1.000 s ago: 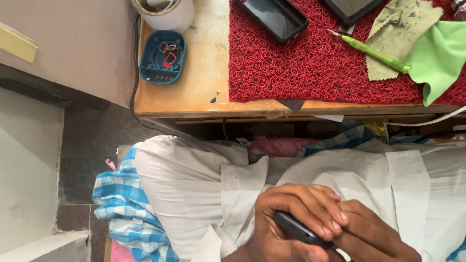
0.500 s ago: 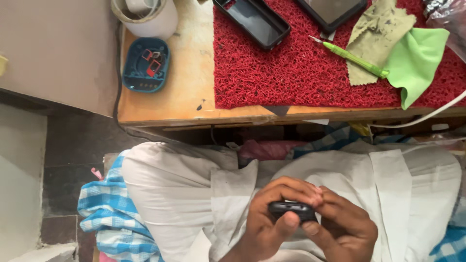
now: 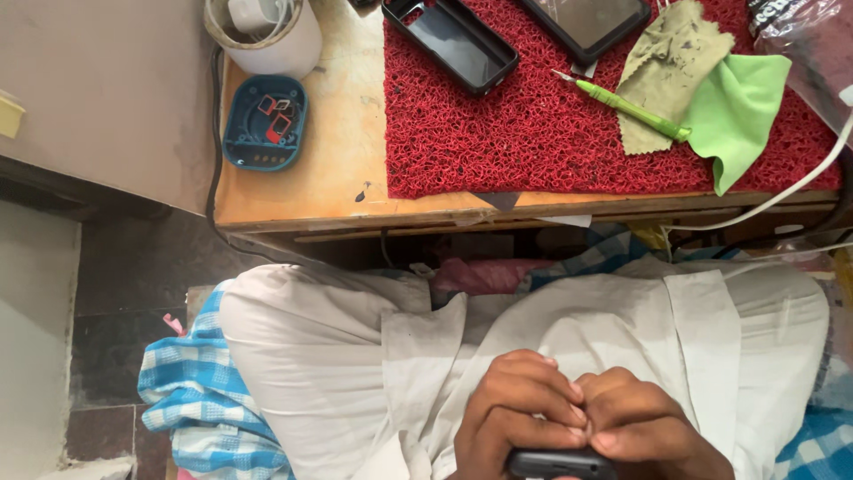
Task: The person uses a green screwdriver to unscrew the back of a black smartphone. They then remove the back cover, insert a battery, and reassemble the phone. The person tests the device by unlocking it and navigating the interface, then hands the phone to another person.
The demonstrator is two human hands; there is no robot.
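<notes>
Both hands sit low over the lap, the left hand [image 3: 520, 413] and right hand [image 3: 644, 427] pressed side by side, fingers curled and pinching a small black device [image 3: 562, 462] between them at the bottom edge of view; holding it close like that steadies it for fine work. Up on the bench, a red mat [image 3: 533, 133] keeps a phone case [image 3: 450, 43], a phone [image 3: 591, 22] and a green tool [image 3: 626, 107] from sliding, with cloths [image 3: 711, 98] beside them and a blue tray [image 3: 264, 123] parked off the mat

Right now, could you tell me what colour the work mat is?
Red mat, seen clearly from the head view.
</notes>
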